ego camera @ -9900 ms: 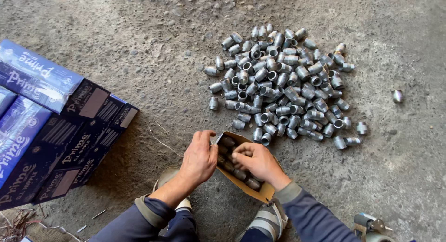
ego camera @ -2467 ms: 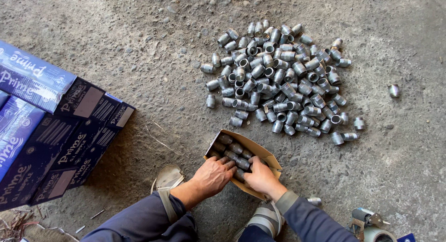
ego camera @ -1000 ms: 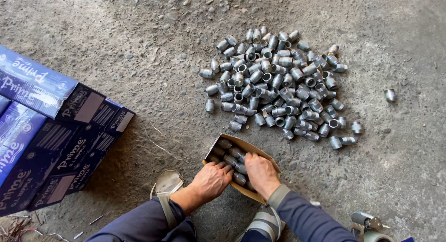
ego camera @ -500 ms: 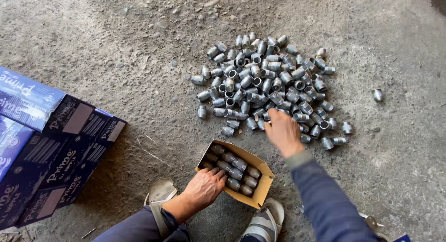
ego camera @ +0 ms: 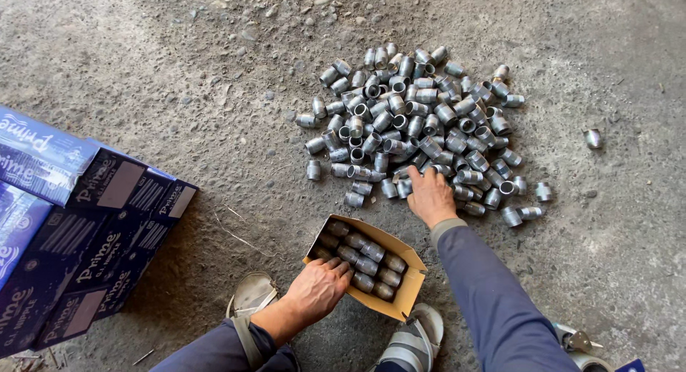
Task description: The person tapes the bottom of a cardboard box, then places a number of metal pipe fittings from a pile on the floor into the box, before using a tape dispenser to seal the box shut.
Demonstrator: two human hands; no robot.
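My right hand point(ego camera: 431, 195) is out at the near edge of the pile of grey metal pipe nipples point(ego camera: 418, 122), palm down, fingers curled onto the nearest pieces; how many I have under the fingers I cannot tell, because the back of the hand hides them. My left hand point(ego camera: 316, 289) is down at the small brown cardboard box point(ego camera: 404, 295), fingers bent over its near left corner and touching the fittings packed there, so the box stays put on the rough concrete floor point(ego camera: 179, 93) and the rows do not roll. The box lies open, mouth tilted up toward me, between my two sandalled feet, which keeps it close and just beside the pile, a short reach for the right arm. Inside, the packed nipples point(ego camera: 363, 256) lie side by side in neat rows, all pointing the same way, so they nest tight. The loose pile spreads far and to the right of the box, with a few strays at its edges, and one lone fitting point(ego camera: 592, 137) sits well apart on the far right. Over on the left stands a stack of dark blue printed cartons point(ego camera: 78, 229), well apart from my hands, some lying flat with their ends toward me. At the near right corner there is some bit of metal hardware, too cut off to name.
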